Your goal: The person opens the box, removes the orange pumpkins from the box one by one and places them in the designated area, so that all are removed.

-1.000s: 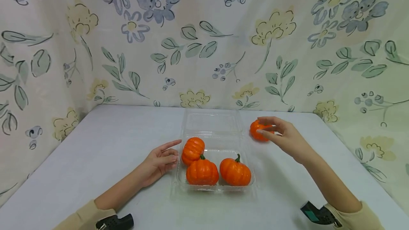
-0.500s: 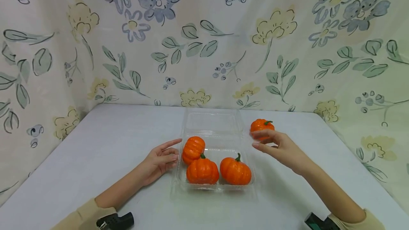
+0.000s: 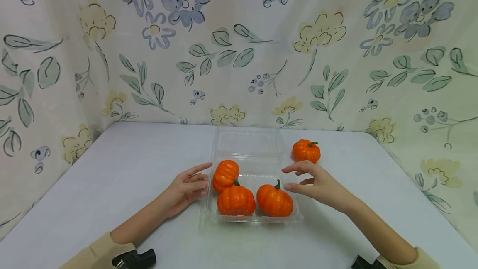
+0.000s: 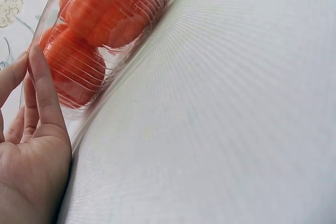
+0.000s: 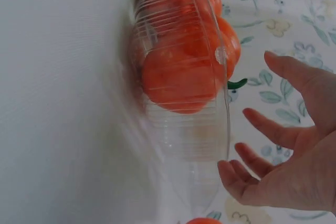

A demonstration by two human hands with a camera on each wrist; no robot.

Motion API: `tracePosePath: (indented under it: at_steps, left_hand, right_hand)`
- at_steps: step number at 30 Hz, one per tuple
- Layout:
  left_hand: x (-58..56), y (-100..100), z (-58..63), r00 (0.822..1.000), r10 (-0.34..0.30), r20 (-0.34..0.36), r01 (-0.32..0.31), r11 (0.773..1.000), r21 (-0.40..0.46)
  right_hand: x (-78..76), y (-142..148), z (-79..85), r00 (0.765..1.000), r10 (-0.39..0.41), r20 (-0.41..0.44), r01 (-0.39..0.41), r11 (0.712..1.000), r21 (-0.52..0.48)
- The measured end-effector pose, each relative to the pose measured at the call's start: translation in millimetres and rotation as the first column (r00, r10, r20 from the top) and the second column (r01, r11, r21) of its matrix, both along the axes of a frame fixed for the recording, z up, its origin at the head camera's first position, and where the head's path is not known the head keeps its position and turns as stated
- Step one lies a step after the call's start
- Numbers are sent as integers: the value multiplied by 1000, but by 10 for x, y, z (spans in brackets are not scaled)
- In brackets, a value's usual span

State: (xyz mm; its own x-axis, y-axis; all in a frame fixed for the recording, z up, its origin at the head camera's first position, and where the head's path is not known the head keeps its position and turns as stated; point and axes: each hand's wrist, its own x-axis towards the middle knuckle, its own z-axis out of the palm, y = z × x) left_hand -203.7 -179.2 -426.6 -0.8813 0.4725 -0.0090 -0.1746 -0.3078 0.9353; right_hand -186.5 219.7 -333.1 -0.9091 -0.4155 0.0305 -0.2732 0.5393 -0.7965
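Observation:
A clear plastic clamshell box [image 3: 255, 180] stands open on the white table, its lid [image 3: 247, 142] folded back. Three small orange pumpkins sit in it: one at the back left [image 3: 225, 174], one at the front left [image 3: 236, 201] and one at the right [image 3: 274, 201]. My left hand [image 3: 186, 189] rests its extended fingers against the box's left side. Over the box's right edge hovers my right hand [image 3: 319, 184], thumb and fingers spread with nothing between them, close to the right pumpkin's green stem. Another pumpkin [image 3: 306, 151] lies on the table behind this hand.
The white table [image 3: 142, 157] runs back to a floral curtain [image 3: 239, 53], which also hangs along both sides. Dark wrist cameras, one on the left sleeve [image 3: 97, 252], sit near the front edge of the head view.
My right hand has moved from the pumpkin outside the box toward the near left, to the box's right edge. That pumpkin stays on the table. My left hand has kept its place.

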Motion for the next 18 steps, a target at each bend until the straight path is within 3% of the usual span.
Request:
tracePosePath:
  at_steps: [5, 18]
  left_hand:
    - [9, -1, -2, 1000, -3, -7, 3, 1000, 2]
    - [9, 5, 11, 1000, -5, -5, 5, 1000, 6]
  right_hand:
    - [17, -36, -74, 999, 25, -23, -24, 999, 31]
    - [49, -128, -145, 999, 1, -43, 2, 998, 68]
